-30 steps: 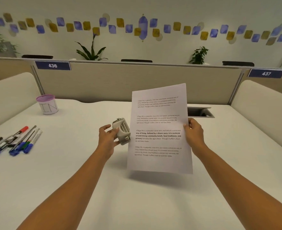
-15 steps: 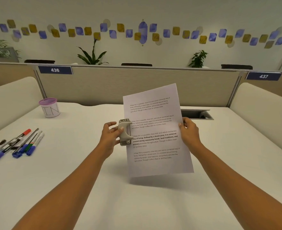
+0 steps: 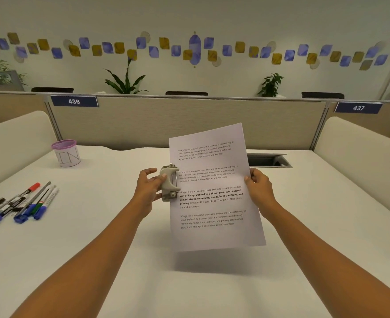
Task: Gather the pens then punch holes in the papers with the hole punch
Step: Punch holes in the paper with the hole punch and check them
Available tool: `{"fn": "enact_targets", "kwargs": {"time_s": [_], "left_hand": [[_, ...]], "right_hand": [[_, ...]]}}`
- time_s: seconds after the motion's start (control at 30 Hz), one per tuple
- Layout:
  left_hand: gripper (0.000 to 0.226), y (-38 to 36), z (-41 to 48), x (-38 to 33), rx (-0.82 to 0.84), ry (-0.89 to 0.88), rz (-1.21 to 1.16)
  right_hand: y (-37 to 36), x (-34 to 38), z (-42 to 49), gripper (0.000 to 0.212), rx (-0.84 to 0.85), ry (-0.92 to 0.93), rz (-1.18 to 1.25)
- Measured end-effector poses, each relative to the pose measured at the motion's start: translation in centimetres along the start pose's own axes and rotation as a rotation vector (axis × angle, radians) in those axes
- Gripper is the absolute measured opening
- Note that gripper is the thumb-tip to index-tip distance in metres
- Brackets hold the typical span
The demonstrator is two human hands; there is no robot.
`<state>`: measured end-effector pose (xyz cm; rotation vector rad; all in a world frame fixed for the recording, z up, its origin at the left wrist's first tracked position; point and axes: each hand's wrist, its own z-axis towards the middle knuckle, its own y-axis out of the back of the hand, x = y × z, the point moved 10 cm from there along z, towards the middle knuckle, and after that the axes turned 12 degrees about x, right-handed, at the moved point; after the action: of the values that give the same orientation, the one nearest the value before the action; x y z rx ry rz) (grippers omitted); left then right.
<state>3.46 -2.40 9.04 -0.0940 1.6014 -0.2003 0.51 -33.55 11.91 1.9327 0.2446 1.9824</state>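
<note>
Wide white desk under both forearms, bare except at its far and left parts. Beyond the fingertips, a beige partition across the back, carrying blue number plates reading "436" past the left hand and "437" past the right. Above that, potted plants and a wall band of blue and yellow shapes. Just behind the right hand's knuckles, an open cable hatch sunk in the desk, partly hidden by the sheet. Held up between the two hands, clear of the desk and tilted a little, one printed sheet of paper with four short blocks of text, each opening "Village life is a peaceful, close-knit, and nature-connected way of living"; third block partly bold. Right hand pinching the sheet's right edge, thumb on the printed face, other fingers behind and out of sight. Left hand closed on a grey hole punch, thumb on its near side, fingers curled around the back, the punch's slot set over the sheet's left edge. Well left of the left hand, a loose cluster of pens lying flat, caps blue, green and red; print on them too small to read. Farther off, beyond the pens, a small cup with a purple rim, hand-lettered "IN".
</note>
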Motion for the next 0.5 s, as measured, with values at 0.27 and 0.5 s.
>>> {"fn": "enact_targets", "kwargs": {"time_s": [0.27, 0.5], "left_hand": [[0.031, 0.1, 0.1, 1.4, -0.003, 0.064, 0.035], [0.030, 0.1, 0.5, 3.9, -0.022, 0.145, 0.073]], "right_hand": [[-0.6, -1.4, 0.1, 0.023, 0.030, -0.062, -0.015], [-1.5, -4.2, 0.1, 0.022, 0.049, -0.151, 0.000]]}}
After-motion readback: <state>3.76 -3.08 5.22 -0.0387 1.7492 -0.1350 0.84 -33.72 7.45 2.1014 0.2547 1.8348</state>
